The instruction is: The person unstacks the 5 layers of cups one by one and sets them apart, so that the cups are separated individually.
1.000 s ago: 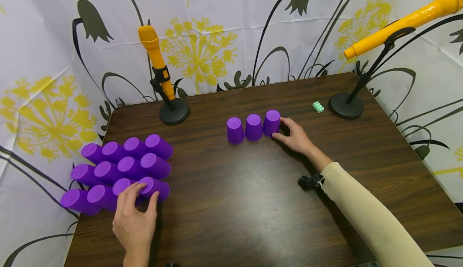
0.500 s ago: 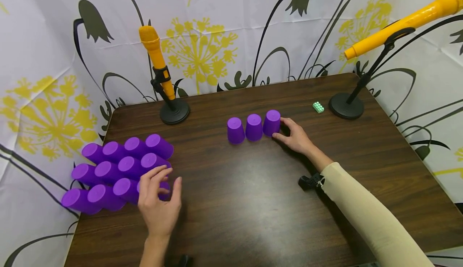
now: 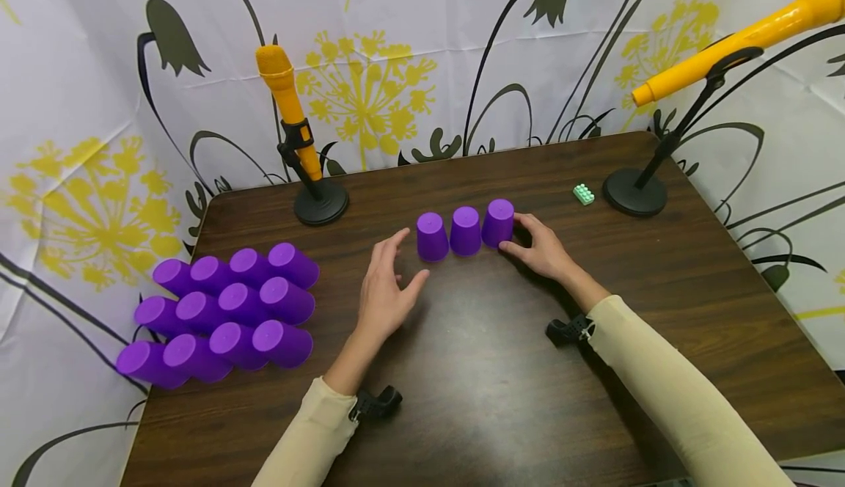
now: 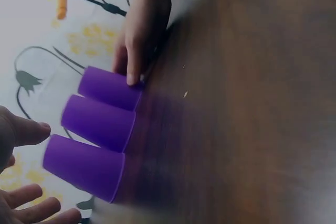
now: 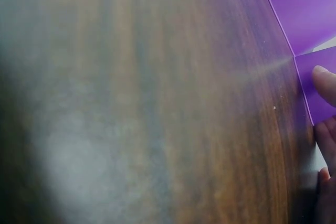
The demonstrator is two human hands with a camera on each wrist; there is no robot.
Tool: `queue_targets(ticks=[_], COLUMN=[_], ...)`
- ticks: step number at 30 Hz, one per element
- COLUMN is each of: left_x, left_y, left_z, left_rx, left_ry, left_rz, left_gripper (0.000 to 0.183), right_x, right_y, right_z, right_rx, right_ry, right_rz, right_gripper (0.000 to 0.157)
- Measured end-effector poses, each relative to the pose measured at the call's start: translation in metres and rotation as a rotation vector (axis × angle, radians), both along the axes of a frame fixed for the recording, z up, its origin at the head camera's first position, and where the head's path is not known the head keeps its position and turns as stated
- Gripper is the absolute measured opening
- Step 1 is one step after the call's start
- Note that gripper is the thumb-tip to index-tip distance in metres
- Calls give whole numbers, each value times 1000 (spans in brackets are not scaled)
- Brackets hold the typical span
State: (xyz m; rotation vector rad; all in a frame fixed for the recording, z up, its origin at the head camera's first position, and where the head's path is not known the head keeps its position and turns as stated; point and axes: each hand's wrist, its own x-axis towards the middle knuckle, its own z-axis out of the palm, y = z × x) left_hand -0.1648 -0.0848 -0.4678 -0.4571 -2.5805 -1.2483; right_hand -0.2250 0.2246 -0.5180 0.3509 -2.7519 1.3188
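Observation:
Three purple cups stand upside down in a row mid-table: a left cup (image 3: 432, 241), a middle cup (image 3: 466, 233) and a right cup (image 3: 496, 224). My right hand (image 3: 543, 249) holds the right cup at its right side, thumb (image 5: 324, 83) on the near wall and fingers behind. Just left of the row is my left hand (image 3: 386, 293), thumb and fingers spread apart with nothing between them. Its thumb (image 4: 30, 131) shows close to the left cup in the left wrist view.
On the left, several more upside-down purple cups (image 3: 282, 344) form three rows. A yellow microphone (image 3: 285, 98) stands on a black base at the back left, another yellow microphone (image 3: 739, 43) at the back right. A mint-green toy brick (image 3: 584, 194) lies beside the right base.
My left hand has left the front row of the cup group, moving right and away from me to the left cup of the three. The right hand has stayed in place.

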Motion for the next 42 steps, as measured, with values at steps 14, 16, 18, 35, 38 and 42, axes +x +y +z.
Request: queue_targets(ticks=[14,16,18,35,38,42], left_x=[-43,-45,-47,-1,14,30], left_y=[29,29,30,-12,-31,-52], left_z=[-20,-22,-23,-9,-7,-6], left_rx=[10,21,27,-44,-54,-59], left_ry=[80,93,100,160,164,157], left_rz=[48,57,63,353,424,509], left_gripper=[48,45,43,32,33,33], right_x=[-2,-2,-2,-2,-2,-2], right_y=[-2,-2,-3,-3,-3,-2], right_z=[-2,-2,-2,-1,-1,-1], right_rx=[-1,1,1,-5,-5,-7], right_ry=[2,0,3,5,3,3], right_rz=[10,14,13,18,18,16], right_gripper=[60,60,60,59,60,60])
